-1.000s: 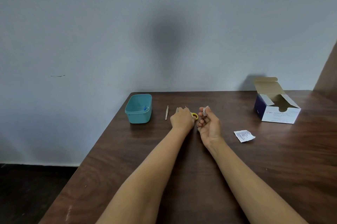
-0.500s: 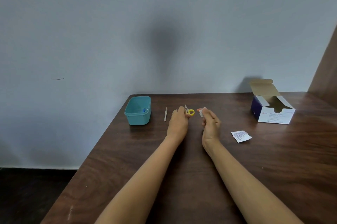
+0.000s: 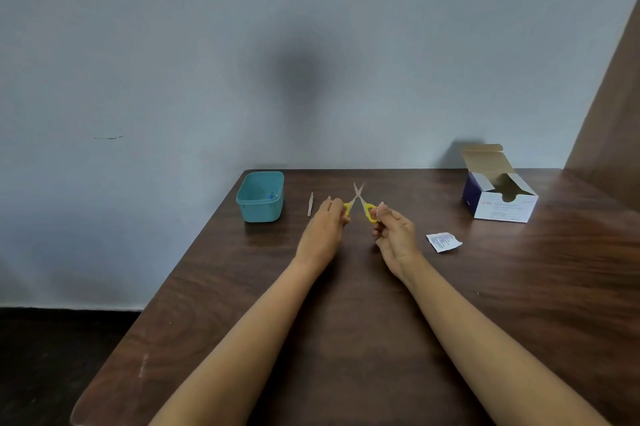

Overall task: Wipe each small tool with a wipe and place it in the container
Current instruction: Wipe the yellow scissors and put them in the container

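In the head view, a small pair of scissors (image 3: 358, 202) is being held up between the two hands, each yellow handle loop being pinched by one hand so that the blades are being spread into an X above the fingers. The left hand (image 3: 325, 224) is being kept closed around the left loop; the right hand (image 3: 394, 235) is being kept closed around the right loop, and a scrap of white, probably the wipe, is being glimpsed at its fingertips, though this cannot be told for certain.

The scissors are being judged light, stiff and thin, with pointed metal blades; the plastic loops are the safe place for a hold, and the blades are best wiped from pivot toward tip.

Just left of the left hand, slim metal tweezers (image 3: 310, 204) are lying on the wooden table (image 3: 346, 321), and further left the teal container (image 3: 260, 209) is standing with something blue inside. To the right of the right hand a torn wipe sachet (image 3: 443, 242) is lying, and beyond it an opened swab box (image 3: 500, 198).
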Demonstrator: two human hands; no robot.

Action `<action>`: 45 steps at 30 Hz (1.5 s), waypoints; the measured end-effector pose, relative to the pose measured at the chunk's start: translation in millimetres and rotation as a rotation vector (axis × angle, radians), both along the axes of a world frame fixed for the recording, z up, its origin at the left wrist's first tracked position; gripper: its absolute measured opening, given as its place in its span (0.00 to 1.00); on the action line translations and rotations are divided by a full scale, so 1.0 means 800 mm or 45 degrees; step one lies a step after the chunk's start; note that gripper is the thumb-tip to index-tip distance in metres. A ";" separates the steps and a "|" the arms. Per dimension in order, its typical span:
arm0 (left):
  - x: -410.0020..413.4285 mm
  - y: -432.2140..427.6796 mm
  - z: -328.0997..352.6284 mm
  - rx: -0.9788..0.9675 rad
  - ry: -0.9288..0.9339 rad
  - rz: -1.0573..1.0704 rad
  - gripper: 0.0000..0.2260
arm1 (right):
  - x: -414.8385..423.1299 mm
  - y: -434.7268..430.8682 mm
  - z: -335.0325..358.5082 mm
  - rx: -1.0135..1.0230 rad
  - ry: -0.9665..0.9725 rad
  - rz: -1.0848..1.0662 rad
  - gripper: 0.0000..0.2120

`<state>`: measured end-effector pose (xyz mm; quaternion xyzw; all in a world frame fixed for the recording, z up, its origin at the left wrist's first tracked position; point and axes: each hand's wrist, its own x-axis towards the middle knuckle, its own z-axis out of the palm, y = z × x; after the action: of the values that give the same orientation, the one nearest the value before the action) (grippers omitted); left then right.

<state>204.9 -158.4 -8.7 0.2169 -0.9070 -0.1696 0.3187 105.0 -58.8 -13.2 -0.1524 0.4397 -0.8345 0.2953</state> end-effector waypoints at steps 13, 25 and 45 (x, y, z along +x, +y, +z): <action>0.043 -0.024 0.015 0.125 0.076 -0.209 0.04 | -0.013 0.082 0.009 0.268 0.367 0.402 0.12; 0.019 0.061 0.014 1.814 0.964 -0.098 0.04 | 0.008 0.099 0.012 0.124 0.415 0.334 0.09; 0.041 0.083 0.026 1.821 0.774 -0.374 0.08 | 0.010 0.112 0.032 0.478 0.397 0.420 0.05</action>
<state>237.9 -92.2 11.9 0.1914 -0.4705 -0.8036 0.3100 113.1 31.0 12.5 -0.2908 0.5959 -0.6457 0.3786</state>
